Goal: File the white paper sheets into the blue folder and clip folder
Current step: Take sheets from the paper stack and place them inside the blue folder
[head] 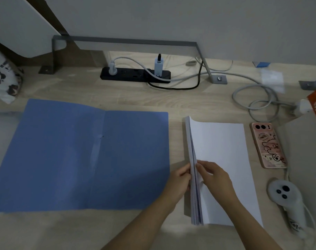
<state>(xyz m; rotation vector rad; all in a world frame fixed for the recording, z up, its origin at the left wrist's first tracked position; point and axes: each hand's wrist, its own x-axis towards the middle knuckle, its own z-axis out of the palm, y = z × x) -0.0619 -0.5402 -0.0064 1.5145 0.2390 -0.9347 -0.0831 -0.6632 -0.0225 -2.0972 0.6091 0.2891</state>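
A paper stack point(223, 147) lies on the surface point(153, 100) just right of the open blue folder point(77, 156). The left hand point(180, 179) and right hand point(215, 175) each close their grip on its raised left edge.

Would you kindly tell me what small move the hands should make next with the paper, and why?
Probably lift the white paper sheets clear of the table and carry them left onto the blue folder. The left hand and right hand pinch their raised left edge between them, and the folder lies open and flat just beside them.
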